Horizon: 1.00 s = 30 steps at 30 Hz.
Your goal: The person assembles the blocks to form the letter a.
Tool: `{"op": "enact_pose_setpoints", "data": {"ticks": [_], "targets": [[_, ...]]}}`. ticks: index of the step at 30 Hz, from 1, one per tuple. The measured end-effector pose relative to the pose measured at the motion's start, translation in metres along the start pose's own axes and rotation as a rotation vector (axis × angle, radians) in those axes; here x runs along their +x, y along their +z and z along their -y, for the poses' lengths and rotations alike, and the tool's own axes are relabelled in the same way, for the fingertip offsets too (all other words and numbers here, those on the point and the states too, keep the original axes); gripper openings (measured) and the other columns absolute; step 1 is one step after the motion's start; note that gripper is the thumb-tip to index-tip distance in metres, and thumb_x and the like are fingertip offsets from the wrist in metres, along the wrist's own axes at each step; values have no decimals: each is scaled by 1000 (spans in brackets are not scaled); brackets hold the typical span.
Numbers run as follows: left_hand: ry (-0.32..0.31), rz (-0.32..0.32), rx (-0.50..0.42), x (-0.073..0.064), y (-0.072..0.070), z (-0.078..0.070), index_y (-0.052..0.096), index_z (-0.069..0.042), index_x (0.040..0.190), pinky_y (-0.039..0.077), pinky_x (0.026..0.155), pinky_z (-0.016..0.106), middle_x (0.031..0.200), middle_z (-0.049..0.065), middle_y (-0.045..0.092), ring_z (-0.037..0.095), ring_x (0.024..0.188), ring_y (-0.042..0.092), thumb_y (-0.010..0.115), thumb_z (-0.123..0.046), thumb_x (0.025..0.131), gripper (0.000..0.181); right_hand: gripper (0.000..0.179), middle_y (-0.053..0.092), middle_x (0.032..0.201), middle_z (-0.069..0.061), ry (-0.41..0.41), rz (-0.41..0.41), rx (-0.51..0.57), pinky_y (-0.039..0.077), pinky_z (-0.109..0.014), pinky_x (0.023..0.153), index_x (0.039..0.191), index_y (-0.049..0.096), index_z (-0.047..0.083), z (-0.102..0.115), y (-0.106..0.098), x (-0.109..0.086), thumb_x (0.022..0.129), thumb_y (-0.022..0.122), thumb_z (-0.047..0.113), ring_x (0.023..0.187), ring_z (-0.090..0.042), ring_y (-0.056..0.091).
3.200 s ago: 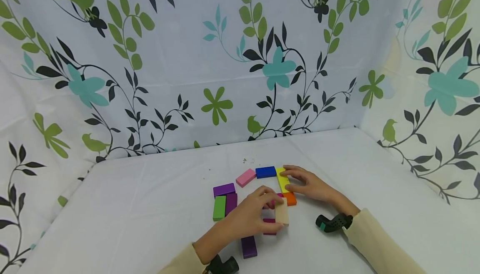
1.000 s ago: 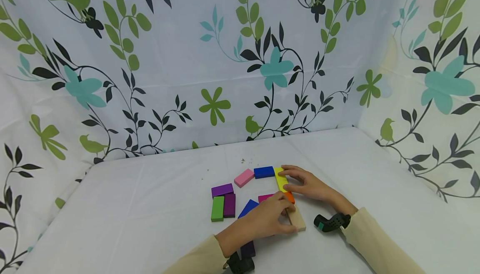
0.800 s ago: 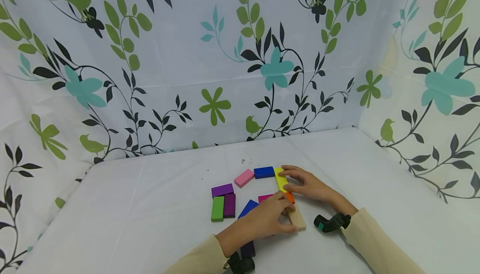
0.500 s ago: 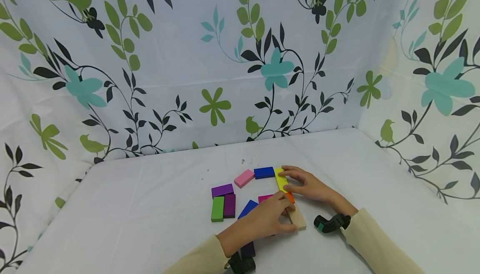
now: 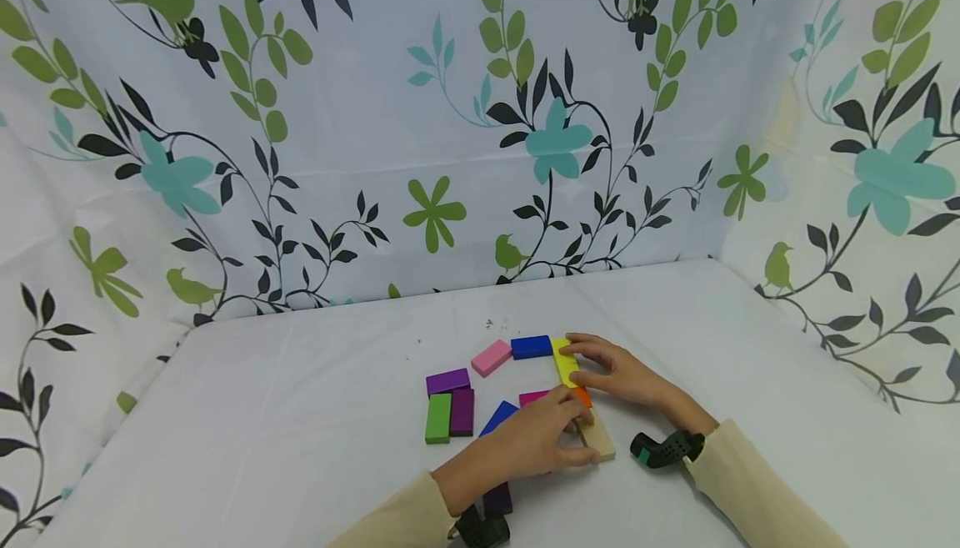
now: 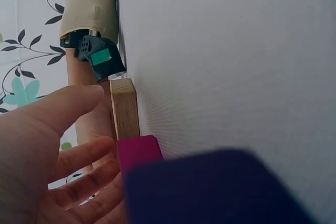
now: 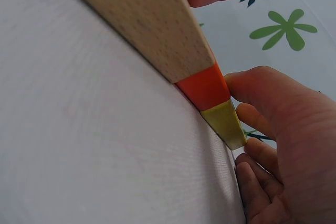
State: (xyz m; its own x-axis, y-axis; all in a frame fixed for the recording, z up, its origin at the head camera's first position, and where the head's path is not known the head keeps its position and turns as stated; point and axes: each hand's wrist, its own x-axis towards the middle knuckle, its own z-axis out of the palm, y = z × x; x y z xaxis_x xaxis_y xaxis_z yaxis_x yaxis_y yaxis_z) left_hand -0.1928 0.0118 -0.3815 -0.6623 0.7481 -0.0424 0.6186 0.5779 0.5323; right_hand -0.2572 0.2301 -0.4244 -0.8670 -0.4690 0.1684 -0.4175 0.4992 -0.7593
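From the head, the left hand point(image 5: 521, 439) lies over a wooden block point(image 5: 598, 441) on the white table point(image 5: 285, 414), bent fingers above its far part and thumb at its near end. The right hand point(image 5: 618, 371) pinches a yellow block point(image 5: 566, 362) lengthwise, forefinger at the far end, thumb at the near. Only a corner of the orange block point(image 5: 582, 399) between them shows. This view alone takes in the outer blocks: blue point(image 5: 531, 348) and pink point(image 5: 491, 358) beyond, then purple, plum and green point(image 5: 438, 419) grouped to the left.

The left wrist view looks under that palm: the thumb sits just beside the wooden block's near end with a thin gap seeming to show, so I cannot tell whether the hand squeezes it. A magenta block point(image 6: 139, 153) and a blurred navy one point(image 6: 210, 195) lie in front, and the black camera on the right wrist shows its green patch.

The right wrist view reveals the join hidden from above: wood, orange and yellow touch end to end in one line, the right thumb against the upper edge near the orange-yellow seam.
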Motion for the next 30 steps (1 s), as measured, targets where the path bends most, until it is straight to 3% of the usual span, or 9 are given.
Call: {"op": "enact_pose_setpoints", "data": {"ticks": [9, 17, 25, 30], "targets": [[36, -27, -21, -10, -3, 1, 62, -14, 123, 47, 81, 14, 123, -2, 54, 2, 99, 55, 64, -37, 94, 37, 41, 37, 151, -21, 2, -1, -9, 31, -64, 105, 132, 59, 8, 2, 0, -2, 94, 65, 21, 135, -47, 37], [59, -85, -76, -23, -5, 4, 64, -14, 121, 47, 80, 13, 117, -2, 58, 4, 102, 57, 62, -31, 96, 30, 42, 36, 152, -19, 6, 3, -11, 30, -63, 106, 133, 58, 11, -2, 0, 1, 94, 65, 25, 136, -46, 36], [32, -136, 4, -34, -9, 5, 66, -20, 119, 48, 92, 22, 115, -8, 60, 4, 106, 55, 63, -32, 96, 27, 42, 36, 152, -20, -4, 1, -23, 32, -63, 105, 133, 59, 10, -5, 1, 2, 94, 65, 25, 134, -47, 38], [35, -161, 28, -38, -12, 7, 67, -18, 118, 48, 93, 22, 112, -6, 62, 5, 106, 57, 64, -29, 95, 26, 42, 36, 152, -19, 8, -2, -7, 32, -62, 106, 132, 59, 11, -5, 1, 2, 93, 66, 25, 135, -45, 38]]}}
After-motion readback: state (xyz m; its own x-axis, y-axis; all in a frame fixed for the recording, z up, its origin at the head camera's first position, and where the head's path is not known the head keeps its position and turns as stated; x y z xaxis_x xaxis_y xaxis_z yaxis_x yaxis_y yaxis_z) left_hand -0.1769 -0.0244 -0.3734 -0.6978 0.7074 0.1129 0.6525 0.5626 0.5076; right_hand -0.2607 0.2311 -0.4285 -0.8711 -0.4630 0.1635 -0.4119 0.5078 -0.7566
